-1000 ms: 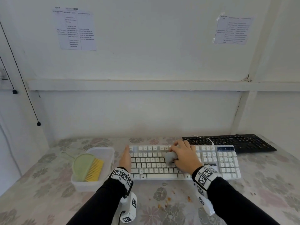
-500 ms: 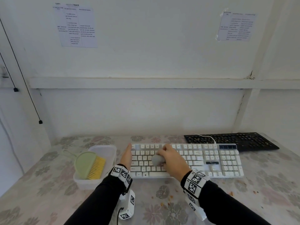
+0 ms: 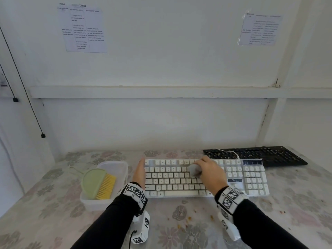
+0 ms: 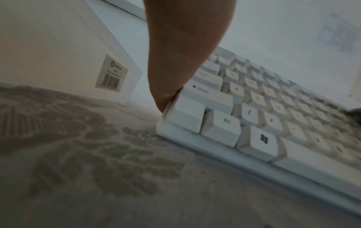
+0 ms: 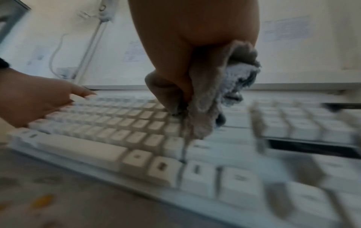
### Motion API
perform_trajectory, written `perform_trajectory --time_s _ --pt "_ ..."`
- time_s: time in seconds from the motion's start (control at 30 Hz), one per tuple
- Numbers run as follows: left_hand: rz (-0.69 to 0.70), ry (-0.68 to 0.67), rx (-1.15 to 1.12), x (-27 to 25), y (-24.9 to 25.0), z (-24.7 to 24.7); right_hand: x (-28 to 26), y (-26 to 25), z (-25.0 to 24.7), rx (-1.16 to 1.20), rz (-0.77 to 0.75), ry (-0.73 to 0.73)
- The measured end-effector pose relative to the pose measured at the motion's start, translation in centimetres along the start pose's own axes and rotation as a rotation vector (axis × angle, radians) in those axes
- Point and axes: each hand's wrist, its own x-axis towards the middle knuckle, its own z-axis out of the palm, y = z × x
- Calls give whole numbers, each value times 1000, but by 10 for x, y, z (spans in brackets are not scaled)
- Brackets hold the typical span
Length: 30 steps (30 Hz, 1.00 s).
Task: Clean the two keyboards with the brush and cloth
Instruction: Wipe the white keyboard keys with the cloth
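On the floral-patterned table (image 3: 179,230), the flat white plastic keyboard (image 3: 255,184) was braced by the flat-fingered left hand (image 3: 140,174); the bunched grey cloth (image 3: 194,170) was clutched in the right hand (image 3: 211,175). Probably best wiped row by row, lightly.

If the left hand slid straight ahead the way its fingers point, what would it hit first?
Probably nothing on the table: the left hand lies along the white keyboard's left edge, fingers pointing at the back wall. Only bare tablecloth shows ahead, though depth is unclear.
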Motion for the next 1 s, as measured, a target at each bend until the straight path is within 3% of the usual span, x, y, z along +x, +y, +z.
perform_trajectory --time_s 0.2,0.3,0.6,0.77,1.0 --pt "75 1 -16 -4 2 5 -12 53 -25 -87 210 -16" --pt "86 -5 -35 -5 2 7 -12 59 -30 -23 246 4" --pt "146 84 -33 -6 2 9 -7 48 -31 71 39 1" --pt "139 102 -34 -6 2 11 -6 55 -34 44 71 8" --pt "137 132 -10 -13 2 13 -4 48 -34 -45 -22 23"
